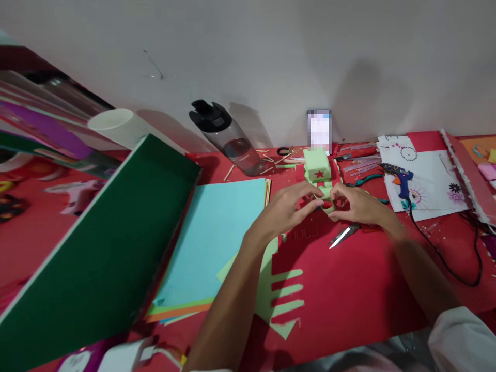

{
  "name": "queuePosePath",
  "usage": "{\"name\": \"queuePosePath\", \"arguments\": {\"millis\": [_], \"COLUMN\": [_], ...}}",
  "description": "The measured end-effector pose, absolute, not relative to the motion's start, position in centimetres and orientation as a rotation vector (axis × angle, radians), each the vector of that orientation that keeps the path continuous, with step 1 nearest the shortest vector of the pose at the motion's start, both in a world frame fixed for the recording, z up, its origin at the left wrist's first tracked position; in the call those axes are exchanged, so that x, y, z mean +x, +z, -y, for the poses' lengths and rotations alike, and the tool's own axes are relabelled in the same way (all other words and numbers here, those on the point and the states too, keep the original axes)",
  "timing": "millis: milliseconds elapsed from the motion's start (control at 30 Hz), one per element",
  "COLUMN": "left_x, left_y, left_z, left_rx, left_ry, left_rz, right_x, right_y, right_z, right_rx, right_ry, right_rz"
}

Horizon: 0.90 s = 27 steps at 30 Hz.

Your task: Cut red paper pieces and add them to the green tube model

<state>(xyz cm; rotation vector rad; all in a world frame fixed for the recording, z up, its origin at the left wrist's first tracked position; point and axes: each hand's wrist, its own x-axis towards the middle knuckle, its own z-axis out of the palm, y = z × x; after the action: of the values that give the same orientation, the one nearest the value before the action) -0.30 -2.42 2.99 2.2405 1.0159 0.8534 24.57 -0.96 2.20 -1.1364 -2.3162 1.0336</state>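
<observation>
My left hand (291,207) and my right hand (358,205) meet over the red tabletop, fingers pinched on a small curled strip of pale green paper (328,209). The strip bends into a ring with red showing through its middle. Just behind it stands a pale green paper box (316,161) with a red star on its front, part of a green and red paper model. A pair of scissors (343,237) lies below my right hand, blades toward the lower left, its handles partly hidden. A cut-out green sheet (267,289) with finger-like strips lies under my left forearm.
Coloured paper sheets (227,222) are stacked at left beside a tilted dark green board (96,253). A water bottle (236,144) and a phone (320,129) stand by the wall. At right, a blue glue gun (403,182) trails a black cord (434,256); pliers (368,179) lie nearby.
</observation>
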Motion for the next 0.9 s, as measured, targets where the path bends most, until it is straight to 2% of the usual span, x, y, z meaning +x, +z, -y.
{"name": "queuePosePath", "arguments": {"millis": [333, 500, 700, 900], "left_x": [0.0, -0.4, -2.1, -2.9], "left_y": [3.1, 3.2, 4.5, 6.4], "left_z": [2.5, 2.5, 2.9, 3.8], "left_rx": [2.303, 2.233, 2.148, 2.251], "left_ry": [0.653, 0.702, 0.760, 0.614], "left_rz": [-0.921, -0.997, -1.116, -1.044], "right_x": [24.4, 24.5, 23.8, 20.4], "right_y": [1.8, 1.7, 1.1, 1.7], "right_z": [0.9, 0.9, 1.2, 1.4], "right_rx": [-1.090, -1.093, -1.130, -1.095], "right_ry": [0.975, 1.005, 1.037, 0.938], "right_rz": [2.432, 2.443, 2.359, 2.431]}}
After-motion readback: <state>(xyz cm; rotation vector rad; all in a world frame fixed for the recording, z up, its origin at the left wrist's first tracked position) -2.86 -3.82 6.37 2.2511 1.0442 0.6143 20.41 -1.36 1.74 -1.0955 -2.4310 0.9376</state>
